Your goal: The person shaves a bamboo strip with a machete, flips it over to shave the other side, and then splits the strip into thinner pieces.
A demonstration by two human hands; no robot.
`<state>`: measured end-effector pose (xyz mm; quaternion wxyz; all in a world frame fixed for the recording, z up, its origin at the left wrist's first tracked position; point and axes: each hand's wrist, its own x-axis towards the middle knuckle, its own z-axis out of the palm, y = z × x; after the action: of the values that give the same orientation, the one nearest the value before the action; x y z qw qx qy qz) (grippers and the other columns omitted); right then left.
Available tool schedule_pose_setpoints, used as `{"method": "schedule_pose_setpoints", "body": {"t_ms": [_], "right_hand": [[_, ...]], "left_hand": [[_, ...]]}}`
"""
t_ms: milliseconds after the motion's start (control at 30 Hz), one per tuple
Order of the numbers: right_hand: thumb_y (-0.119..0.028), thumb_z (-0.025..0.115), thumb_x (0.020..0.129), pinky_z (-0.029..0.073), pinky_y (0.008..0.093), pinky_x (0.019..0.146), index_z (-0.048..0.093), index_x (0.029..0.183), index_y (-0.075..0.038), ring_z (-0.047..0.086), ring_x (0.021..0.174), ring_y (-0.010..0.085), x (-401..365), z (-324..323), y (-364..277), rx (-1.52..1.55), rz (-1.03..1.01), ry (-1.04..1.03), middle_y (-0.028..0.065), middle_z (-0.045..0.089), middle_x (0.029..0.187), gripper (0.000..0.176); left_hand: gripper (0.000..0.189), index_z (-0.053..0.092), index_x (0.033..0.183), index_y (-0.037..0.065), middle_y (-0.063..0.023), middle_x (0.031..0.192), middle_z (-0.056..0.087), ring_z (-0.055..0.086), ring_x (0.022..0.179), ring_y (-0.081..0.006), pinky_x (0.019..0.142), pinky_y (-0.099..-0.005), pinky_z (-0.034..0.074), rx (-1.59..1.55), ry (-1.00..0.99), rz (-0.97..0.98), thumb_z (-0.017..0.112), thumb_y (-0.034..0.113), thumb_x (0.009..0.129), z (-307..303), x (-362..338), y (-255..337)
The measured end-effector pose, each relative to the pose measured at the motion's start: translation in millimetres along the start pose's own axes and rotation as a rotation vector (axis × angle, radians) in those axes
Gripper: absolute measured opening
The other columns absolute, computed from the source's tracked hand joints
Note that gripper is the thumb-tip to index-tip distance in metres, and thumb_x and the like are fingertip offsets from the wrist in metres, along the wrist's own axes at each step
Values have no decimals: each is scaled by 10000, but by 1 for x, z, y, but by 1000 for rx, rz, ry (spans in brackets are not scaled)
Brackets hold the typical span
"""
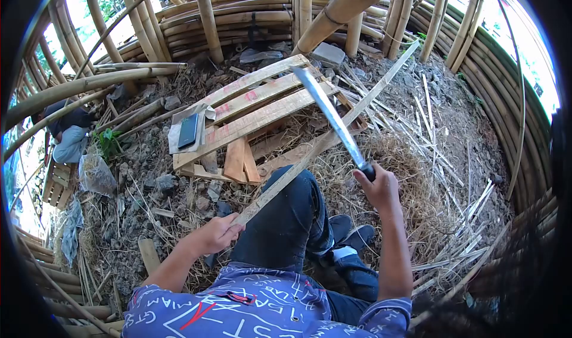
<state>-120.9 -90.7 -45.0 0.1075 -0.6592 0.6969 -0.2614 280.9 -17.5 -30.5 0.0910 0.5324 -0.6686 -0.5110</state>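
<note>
My left hand [215,238] is closed around the near end of a long split bamboo strip [384,85]. The strip slants away to the upper right, passing over my bent knee [286,204]. In my right hand [380,189] is the black handle of a long-bladed machete [329,113]. Its blade points up and to the left, and overlaps the strip in this view. Beyond my knee lies a slatted wooden pallet [262,108] with red marks on its boards. A dark phone [188,131] rests on its left end, over a piece of paper [174,136].
Dry shavings [411,183] and thin bamboo slivers [441,153] litter the rubble ground to the right. Bamboo poles [471,94] wall the place in, and a thick one [333,19] slants overhead. Another person [71,138] sits at far left, near a plastic bag [97,174].
</note>
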Motion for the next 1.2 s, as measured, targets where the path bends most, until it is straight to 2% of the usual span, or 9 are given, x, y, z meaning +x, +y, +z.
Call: {"method": "schedule_pose_setpoints", "body": {"t_ms": [167,300,433,567,633,867,1000,1167,1200], "right_hand": [[-616,649,795,515,453,622,643,814,-44,662,671,367,-15,0,-49,34,-118,-102,178,641,657,572],[-579,701,762,507,426,641,663,879,-87,657,688,350,-10,-5,-70,-165,-282,-206,154,658,713,507],[-587,685,773,508,441,624,630,792,-73,653,664,356,13,4,-37,-41,-406,-155,150,645,671,517],[-596,690,768,510,429,637,651,826,-71,653,669,355,28,1,-5,-16,-147,-150,152,653,686,530],[-591,688,774,510,428,639,652,832,-61,653,671,354,25,16,9,-37,-211,-52,153,647,667,535],[-595,670,788,507,440,611,641,817,-53,654,646,357,-1,12,-32,0,-196,-51,155,638,652,544],[-598,676,779,510,434,613,647,824,-70,659,651,345,-2,14,-41,-72,-320,-93,149,647,666,531],[-631,645,787,509,443,643,633,807,-40,656,696,373,20,1,-2,26,-76,-53,179,654,704,592],[-631,645,787,509,443,643,633,807,-40,656,696,373,22,2,9,23,-77,-49,179,654,704,592]], "left_hand": [[283,530,1090,-15,-124,776,630,617,661,-223,614,-339,492,-41,53,84,465,245,1000,6,13,-1],[245,527,1067,9,-122,716,606,605,620,-225,598,-348,480,83,43,149,509,238,984,5,16,2],[256,527,1059,15,-127,712,603,613,620,-244,603,-355,480,80,29,124,540,255,971,-1,8,3],[286,530,1105,10,-146,749,626,634,648,-261,620,-363,489,130,21,174,546,261,968,-4,3,0],[207,561,1051,32,-115,782,637,626,699,-221,658,-342,489,105,3,68,588,204,938,-7,3,11],[197,557,1040,35,-112,763,634,619,671,-226,647,-345,485,107,25,156,590,200,937,-2,6,9],[175,559,1032,29,-113,753,628,622,667,-229,642,-345,485,101,45,156,573,179,943,2,9,4],[178,561,1039,16,-122,751,627,621,667,-236,637,-351,482,139,55,154,563,167,944,-1,3,-1],[240,550,1085,-4,-162,740,631,624,644,-285,617,-370,480,137,64,176,561,192,947,-1,3,-2]]}}
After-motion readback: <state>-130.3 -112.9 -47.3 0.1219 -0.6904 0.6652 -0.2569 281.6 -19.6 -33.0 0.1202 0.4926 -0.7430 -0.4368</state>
